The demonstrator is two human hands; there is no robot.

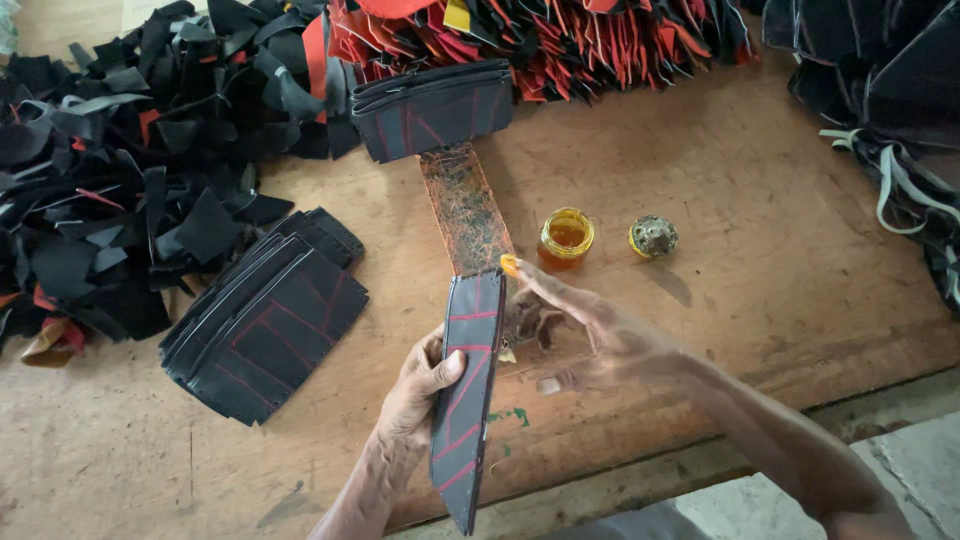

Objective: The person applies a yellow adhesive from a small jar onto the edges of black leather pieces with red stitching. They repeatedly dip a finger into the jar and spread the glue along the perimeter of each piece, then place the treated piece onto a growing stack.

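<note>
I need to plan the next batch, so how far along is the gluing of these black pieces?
Looks done: a fanned stack lying flat on the table. In hand: the left hand holds one black piece on edge while the right hand, fingertip yellow with glue, touches its top beside the open jar. Apparently left: another stack.

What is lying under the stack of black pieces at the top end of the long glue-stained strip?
The stack of black pieces rests on the far end of the glue-stained strip and on the wooden table. How far the strip continues beneath it is covered.
</note>
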